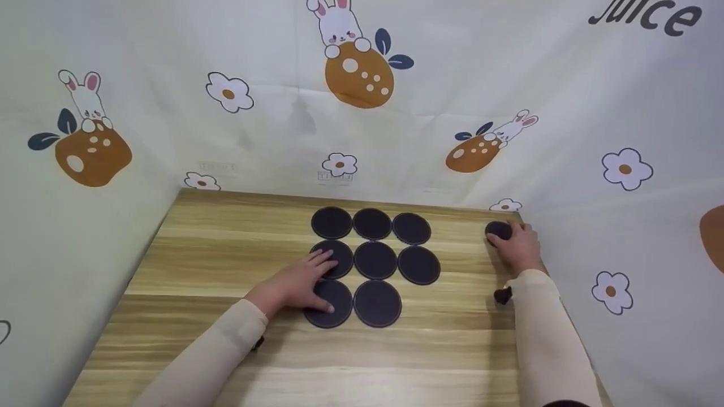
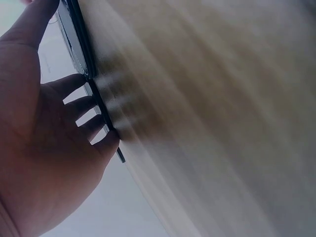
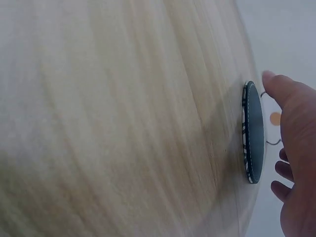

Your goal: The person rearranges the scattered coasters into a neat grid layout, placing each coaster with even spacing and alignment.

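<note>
Several round black coasters [image 1: 375,260] with stitched rims lie in close rows on the wooden table. My left hand [image 1: 297,282] is spread over the left column, its fingertips on the middle-row coaster [image 1: 343,269] and its thumb on the front-row coaster [image 1: 334,316]. At the table's far right, my right hand [image 1: 519,249] is at another black coaster [image 1: 498,229], thumb on the near side and fingers on the far right. In the right wrist view that coaster [image 3: 256,133] lies flat with a patterned edge, possibly more than one layer. The thumb [image 3: 281,89] is extended; finger contact is unclear.
A pale cloth [image 1: 271,124] printed with rabbits and flowers hangs behind the table and along both sides. The wooden tabletop [image 1: 430,350] ends close to my right hand. Dark wrist devices show under both sleeves, one at the right cuff [image 1: 502,295].
</note>
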Demonstrator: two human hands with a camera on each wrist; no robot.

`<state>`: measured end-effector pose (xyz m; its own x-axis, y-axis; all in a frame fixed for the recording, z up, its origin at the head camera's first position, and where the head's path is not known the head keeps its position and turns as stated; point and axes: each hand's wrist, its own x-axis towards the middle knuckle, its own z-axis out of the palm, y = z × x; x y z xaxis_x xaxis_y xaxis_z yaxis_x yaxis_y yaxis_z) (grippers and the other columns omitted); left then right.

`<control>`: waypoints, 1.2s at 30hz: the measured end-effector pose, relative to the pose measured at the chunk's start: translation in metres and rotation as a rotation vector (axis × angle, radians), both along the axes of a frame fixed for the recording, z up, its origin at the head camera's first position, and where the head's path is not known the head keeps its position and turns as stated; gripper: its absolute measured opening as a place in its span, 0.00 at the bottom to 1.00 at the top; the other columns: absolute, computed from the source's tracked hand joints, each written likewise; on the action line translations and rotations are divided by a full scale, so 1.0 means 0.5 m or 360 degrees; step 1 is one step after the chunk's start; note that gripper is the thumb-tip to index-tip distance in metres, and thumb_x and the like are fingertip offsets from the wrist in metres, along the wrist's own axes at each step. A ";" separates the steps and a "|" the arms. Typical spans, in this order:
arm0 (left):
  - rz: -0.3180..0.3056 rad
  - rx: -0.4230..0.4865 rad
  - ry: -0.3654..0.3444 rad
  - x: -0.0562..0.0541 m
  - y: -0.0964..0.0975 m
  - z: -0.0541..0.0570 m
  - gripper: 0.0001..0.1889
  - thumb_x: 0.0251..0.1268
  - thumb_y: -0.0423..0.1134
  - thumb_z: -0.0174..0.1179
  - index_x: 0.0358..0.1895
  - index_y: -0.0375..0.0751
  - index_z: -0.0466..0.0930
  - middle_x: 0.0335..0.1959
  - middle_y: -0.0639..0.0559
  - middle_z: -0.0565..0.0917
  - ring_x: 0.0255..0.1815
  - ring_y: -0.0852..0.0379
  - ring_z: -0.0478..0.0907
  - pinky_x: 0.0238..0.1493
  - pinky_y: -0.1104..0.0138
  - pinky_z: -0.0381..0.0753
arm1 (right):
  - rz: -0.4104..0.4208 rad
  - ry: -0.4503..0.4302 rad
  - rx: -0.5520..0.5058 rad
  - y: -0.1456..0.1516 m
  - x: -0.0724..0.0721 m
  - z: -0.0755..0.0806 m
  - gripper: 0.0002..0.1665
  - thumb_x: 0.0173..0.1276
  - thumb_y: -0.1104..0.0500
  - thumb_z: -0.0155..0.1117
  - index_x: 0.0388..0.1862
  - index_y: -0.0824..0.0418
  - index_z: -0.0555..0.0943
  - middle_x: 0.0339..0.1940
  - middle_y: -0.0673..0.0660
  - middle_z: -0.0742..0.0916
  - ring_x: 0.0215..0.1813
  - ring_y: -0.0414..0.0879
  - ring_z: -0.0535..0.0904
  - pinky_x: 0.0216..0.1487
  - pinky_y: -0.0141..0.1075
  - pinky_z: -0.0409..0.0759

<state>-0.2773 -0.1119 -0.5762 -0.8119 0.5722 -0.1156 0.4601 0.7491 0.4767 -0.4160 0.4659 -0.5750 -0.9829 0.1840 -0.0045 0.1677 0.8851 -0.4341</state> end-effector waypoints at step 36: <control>-0.0006 0.0020 0.0018 0.005 0.003 0.006 0.58 0.58 0.65 0.82 0.86 0.38 0.66 0.90 0.39 0.57 0.91 0.33 0.50 0.85 0.40 0.60 | 0.0123 -0.0039 0.0128 -0.009 0.005 -0.017 0.57 0.73 0.31 0.70 0.82 0.73 0.72 0.71 0.84 0.75 0.72 0.79 0.67 0.72 0.72 0.69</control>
